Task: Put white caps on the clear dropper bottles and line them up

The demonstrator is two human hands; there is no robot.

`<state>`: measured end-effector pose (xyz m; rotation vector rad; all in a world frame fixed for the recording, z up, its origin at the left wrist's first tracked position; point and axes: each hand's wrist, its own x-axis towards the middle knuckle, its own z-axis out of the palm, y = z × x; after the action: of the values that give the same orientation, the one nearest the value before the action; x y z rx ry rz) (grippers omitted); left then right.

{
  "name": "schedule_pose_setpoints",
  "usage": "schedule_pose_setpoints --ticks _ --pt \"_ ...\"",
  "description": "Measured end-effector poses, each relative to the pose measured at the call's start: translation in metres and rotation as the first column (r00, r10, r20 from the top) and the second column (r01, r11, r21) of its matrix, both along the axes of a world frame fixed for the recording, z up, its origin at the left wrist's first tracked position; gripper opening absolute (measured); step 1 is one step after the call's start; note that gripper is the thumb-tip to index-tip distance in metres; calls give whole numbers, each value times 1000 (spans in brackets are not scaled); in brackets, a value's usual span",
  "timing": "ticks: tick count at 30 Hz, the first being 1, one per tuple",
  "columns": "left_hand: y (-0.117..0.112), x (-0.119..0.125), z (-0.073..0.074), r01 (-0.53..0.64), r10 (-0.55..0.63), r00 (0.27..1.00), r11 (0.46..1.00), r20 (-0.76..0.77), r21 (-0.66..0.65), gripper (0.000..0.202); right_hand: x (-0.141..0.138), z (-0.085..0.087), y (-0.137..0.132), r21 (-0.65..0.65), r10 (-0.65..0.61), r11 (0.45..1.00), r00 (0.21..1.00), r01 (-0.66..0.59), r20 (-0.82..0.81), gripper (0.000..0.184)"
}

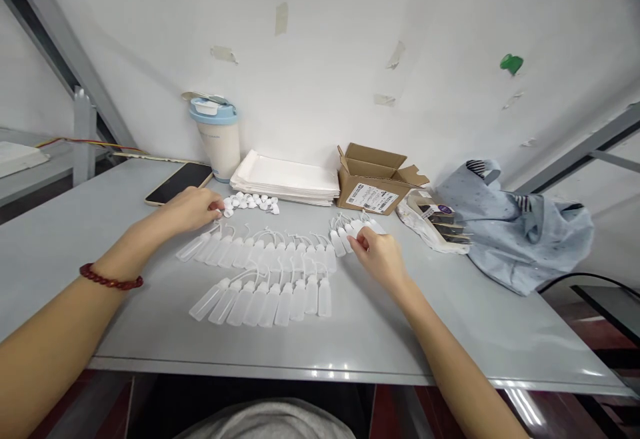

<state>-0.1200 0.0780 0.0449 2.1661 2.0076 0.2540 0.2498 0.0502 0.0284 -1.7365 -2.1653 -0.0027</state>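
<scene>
Two rows of small clear squeeze bottles lie on the grey table, a back row (260, 251) and a front row (265, 300). A heap of small white caps (250, 202) sits behind them. My left hand (193, 207), with a red bead bracelet on its wrist, reaches the left end of the cap heap, fingers curled and pinching at a cap. My right hand (381, 254) is closed round a clear bottle (361, 228) at the right end of the back row, beside a few more loose bottles (340, 239).
A phone (179, 182), a blue-lidded cup (219, 136), a stack of white sheets (287, 178) and an open cardboard box (374, 179) line the wall. A plastic packet (437, 224) and a blue cloth bag (520, 229) lie at the right. The table's front edge (320, 369) is close.
</scene>
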Motion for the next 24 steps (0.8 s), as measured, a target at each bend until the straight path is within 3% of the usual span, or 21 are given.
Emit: schedule_pose_setpoints --ticks 3,6,10,24 --pt "-1 0 0 -1 1 1000 1000 -1 3 17 -4 -3 -5 -55 100 992 979 -112 -179 21" --pt "-1 0 0 -1 1 1000 1000 -3 7 17 -11 -4 -11 -149 132 973 957 -175 -260 21" --pt "-1 2 1 -12 12 1000 1000 -1 8 15 -18 -4 -16 -244 112 955 966 -170 -234 21" --pt "1 -2 -3 -4 4 1000 1000 -7 11 15 -25 -2 -19 -278 67 955 988 -105 -142 32"
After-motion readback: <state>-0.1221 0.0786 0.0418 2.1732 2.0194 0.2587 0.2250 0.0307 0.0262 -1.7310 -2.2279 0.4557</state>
